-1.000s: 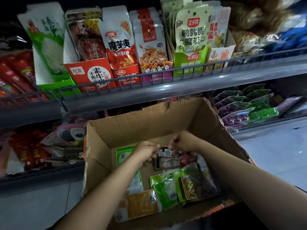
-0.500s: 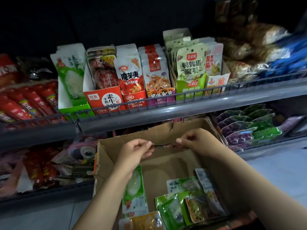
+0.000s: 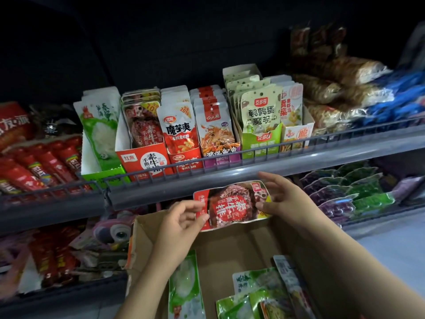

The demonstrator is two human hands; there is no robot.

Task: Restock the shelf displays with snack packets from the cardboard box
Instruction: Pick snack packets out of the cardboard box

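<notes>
A red snack packet (image 3: 232,207) with a dark meat picture is held sideways, face toward me, just above the open cardboard box (image 3: 241,245) and below the upper shelf's front rail (image 3: 299,166). My left hand (image 3: 181,224) pinches its left end. My right hand (image 3: 285,199) holds its right end, thumb on the front and fingers spread behind. On the upper shelf a red display box (image 3: 142,160) holds matching packets. Several green packets (image 3: 253,295) and a green-white one (image 3: 184,279) lie in the cardboard box.
The upper shelf carries a row of display boxes: green-white packets (image 3: 99,127), red-white (image 3: 179,134), orange (image 3: 216,132) and pale green (image 3: 259,113). Red sausage sticks (image 3: 41,164) lie at left, bagged snacks (image 3: 340,88) at right. Purple and green packs (image 3: 345,192) fill the lower shelf.
Both hands lifted the red packet out of the box up to the shelf rail and turned it from edge-on to face me. My view tilted upward.
</notes>
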